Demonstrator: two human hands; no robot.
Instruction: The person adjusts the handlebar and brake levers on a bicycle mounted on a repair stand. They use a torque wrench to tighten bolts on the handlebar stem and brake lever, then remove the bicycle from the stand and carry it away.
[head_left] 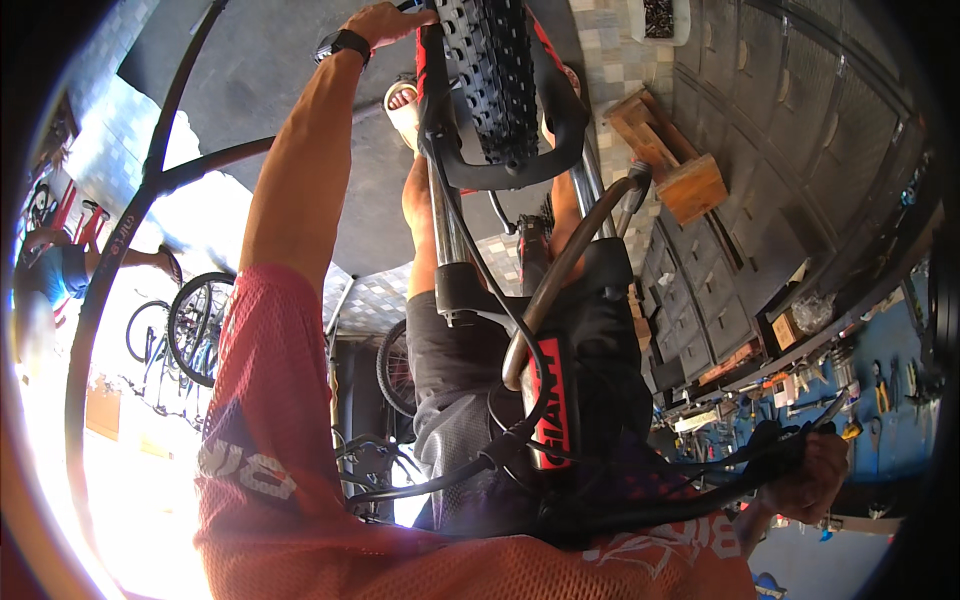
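Note:
A mountain bike stands before me, its knobby black front tyre (487,70) at the upper middle. The tyre runs between the red and black legs of the suspension fork (430,90). My left hand (385,24), with a black watch on the wrist, is closed at the fork leg beside the tyre; its fingertips partly pass out of sight. On the right, my right hand (808,478) is wrapped round the end of the black handlebar (690,505), next to the brake lever. Cables loop in front of the black and red frame tube (550,400).
Metal drawer cabinets (800,130) line the right side, with a wooden block (690,185) in front. A blue tool board (880,400) carries pliers and other tools. Dark tubing (150,185) crosses the left. Beyond it are more bicycles (195,325) and another person (60,275) in blue shorts.

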